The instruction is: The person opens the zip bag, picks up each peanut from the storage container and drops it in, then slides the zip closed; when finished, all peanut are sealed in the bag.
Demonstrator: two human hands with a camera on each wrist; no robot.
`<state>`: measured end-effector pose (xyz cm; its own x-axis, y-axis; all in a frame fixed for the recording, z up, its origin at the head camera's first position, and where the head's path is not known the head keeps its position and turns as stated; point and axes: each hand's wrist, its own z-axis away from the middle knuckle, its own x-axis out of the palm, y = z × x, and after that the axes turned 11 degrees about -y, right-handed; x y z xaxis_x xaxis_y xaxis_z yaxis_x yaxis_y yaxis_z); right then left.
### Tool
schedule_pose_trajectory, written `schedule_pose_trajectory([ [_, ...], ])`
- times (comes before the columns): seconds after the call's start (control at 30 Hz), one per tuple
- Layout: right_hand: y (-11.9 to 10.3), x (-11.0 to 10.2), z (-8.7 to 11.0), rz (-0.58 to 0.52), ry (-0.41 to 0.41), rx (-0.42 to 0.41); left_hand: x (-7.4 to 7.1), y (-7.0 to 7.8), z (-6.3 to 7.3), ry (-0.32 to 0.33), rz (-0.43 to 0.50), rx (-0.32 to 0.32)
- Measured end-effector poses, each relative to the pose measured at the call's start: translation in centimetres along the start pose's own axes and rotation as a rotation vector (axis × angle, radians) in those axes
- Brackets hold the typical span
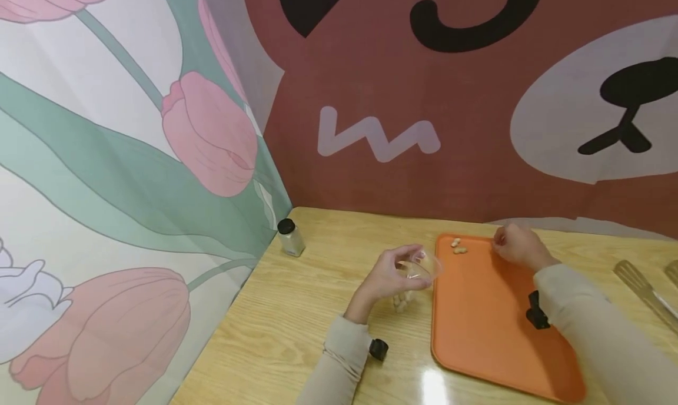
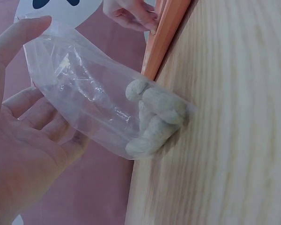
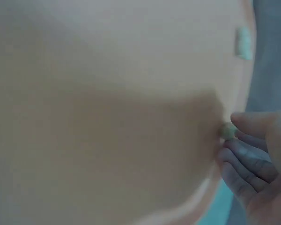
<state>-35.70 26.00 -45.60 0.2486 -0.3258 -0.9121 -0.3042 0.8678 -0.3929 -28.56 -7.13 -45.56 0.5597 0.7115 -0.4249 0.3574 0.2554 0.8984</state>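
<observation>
My left hand [image 1: 386, 274] holds a clear plastic bag [image 2: 79, 79] by its upper end, thumb on one side and fingers on the other. Several peanuts in their shells [image 2: 154, 112] lie in the bottom of the bag, close over the wooden table. At the far side of the orange tray [image 1: 471, 311], my right hand [image 1: 521, 246] pinches one peanut [image 3: 228, 131] between thumb and fingertips, low by the rim. More peanuts [image 1: 459, 251] lie near the tray's far left corner.
A small jar with a black lid [image 1: 291, 238] stands at the back left of the wooden table [image 1: 296, 311]. To the right of the tray lies a slotted spatula [image 1: 635, 278], with part of another utensil [image 1: 672, 271] at the view's edge. Printed curtains rise behind.
</observation>
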Motion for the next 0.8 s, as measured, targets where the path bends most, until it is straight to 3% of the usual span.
schedule_pose_trajectory([
  [0.23, 0.4, 1.2, 0.2, -0.066, 0.048, 0.069, 0.0, 0.0, 0.0, 0.004, 0.000, -0.004],
  [0.47, 0.7, 1.7, 0.6, -0.084, 0.059, 0.077, 0.2, 0.1, 0.0, 0.006, -0.001, 0.001],
  [0.67, 0.7, 1.5, 1.0, -0.054, 0.109, 0.018, 0.2, 0.1, 0.0, 0.011, 0.008, -0.005],
  [0.8, -0.7, 0.8, 1.0, -0.018, 0.156, -0.055, -0.1, 0.3, 0.0, 0.029, 0.004, -0.011],
])
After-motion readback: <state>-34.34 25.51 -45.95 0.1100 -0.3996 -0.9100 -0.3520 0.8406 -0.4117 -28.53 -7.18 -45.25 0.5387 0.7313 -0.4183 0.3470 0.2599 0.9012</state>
